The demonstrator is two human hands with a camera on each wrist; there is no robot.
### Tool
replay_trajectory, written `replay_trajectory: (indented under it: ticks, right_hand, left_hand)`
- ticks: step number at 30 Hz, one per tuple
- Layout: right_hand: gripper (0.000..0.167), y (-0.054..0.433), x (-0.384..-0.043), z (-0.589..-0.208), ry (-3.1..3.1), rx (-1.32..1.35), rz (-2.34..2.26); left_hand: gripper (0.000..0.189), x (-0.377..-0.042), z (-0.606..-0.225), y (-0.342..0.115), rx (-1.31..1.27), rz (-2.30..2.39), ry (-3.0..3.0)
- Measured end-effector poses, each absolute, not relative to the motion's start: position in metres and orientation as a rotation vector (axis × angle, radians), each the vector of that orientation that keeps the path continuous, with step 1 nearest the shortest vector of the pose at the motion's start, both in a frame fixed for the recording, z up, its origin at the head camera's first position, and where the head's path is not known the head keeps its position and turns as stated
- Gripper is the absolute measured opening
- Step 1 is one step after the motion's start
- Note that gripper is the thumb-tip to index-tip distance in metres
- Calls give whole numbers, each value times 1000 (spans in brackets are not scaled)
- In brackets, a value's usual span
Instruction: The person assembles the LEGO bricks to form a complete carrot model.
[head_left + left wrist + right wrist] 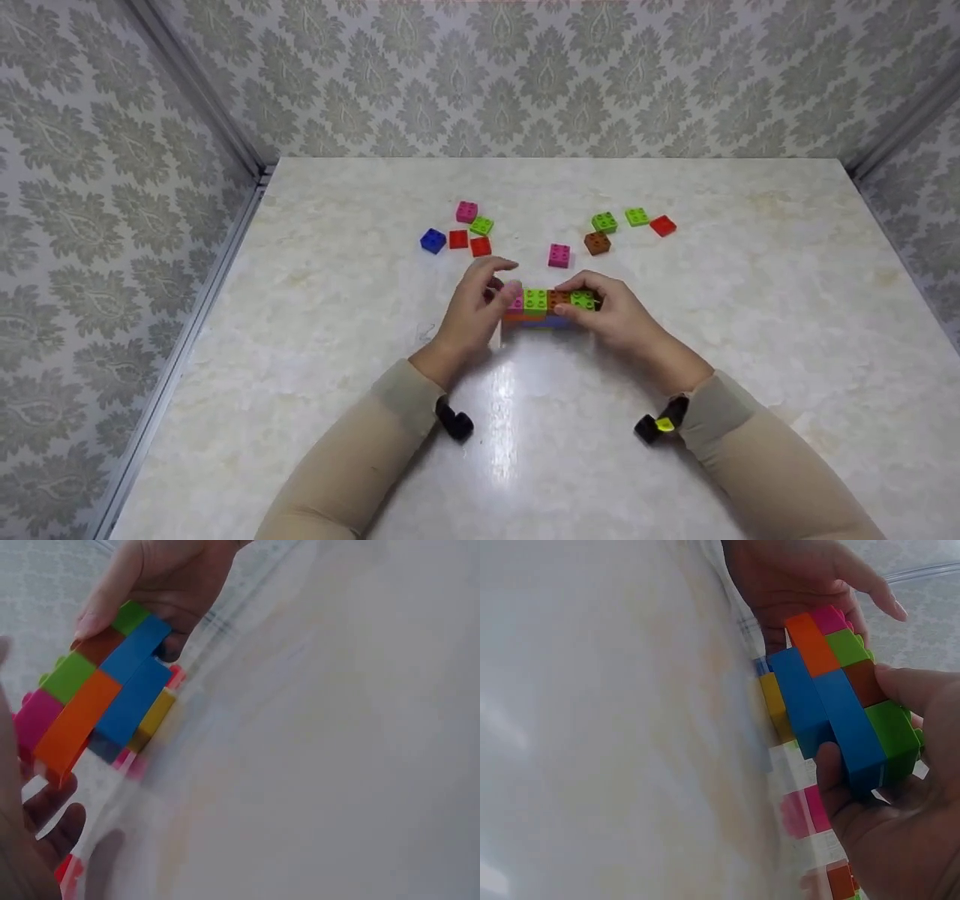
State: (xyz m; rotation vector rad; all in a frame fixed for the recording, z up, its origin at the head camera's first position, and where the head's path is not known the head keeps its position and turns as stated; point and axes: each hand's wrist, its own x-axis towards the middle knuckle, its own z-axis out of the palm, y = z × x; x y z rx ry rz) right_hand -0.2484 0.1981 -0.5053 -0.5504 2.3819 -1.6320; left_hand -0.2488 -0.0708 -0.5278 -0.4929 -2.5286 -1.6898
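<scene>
A stack of toy building bricks (535,301) stands on the table between both hands. Its top row runs pink, lime green, brown, green; under it lie an orange brick (79,720) and a blue brick (851,731), then another blue one and a yellow brick (777,706). My right hand (611,306) grips the right end, thumb on the near side by the brown brick, fingers around the far side and end. At the pink end is my left hand (476,304), its thumb raised off the bricks and its fingers loosely bent; whether they touch is unclear.
Beyond the left hand lie loose bricks: blue (433,241), pink (466,211), green (481,225) and two red (458,239). A pink brick (559,256) sits behind the stack. Further right are two green, a brown (597,243) and a red brick (663,226). Patterned walls border the table.
</scene>
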Motion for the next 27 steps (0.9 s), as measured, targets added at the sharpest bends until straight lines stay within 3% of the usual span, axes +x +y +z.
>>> replay_trajectory:
  ticks: [14,22,27]
  right_hand:
    - [30,200,-248,-507,2384,-520,-1614]
    - [28,200,-249,-507,2384,-544,-1607]
    - [29,199,-248,-507,2388,-538,-1592]
  left_hand:
    - [47,-292,-525,-134,202,-1245,-2604]
    - [57,-301,-527,-145,190,-955,-2761]
    - [50,-301,-528,-146,176,-880,-2774]
